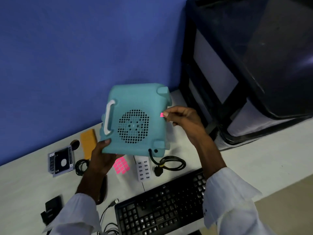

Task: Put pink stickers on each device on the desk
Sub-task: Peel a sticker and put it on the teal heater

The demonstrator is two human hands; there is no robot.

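- Grip: the right hand [183, 119] pinches one pink sticker [162, 114] between thumb and fingertip, at the right edge of the teal device [135, 119].
- The left hand [101, 158] clasps the device's lower left corner and holds it above the counter [254, 158], vented face toward the camera.
- Progress, as judged: no sticker shows on this face yet. The sticker sheet [121, 165] lies beneath. The USB hub [144, 168], keyboard [160, 206] and drive caddy [61, 161] show no pink, so most remains.
- Pose: both forearms are raised, and the right wrist bends toward the device.

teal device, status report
Left hand grips teal device at lower corner, held above desk. Right hand pinches pink sticker at its right edge. Nothing in between.
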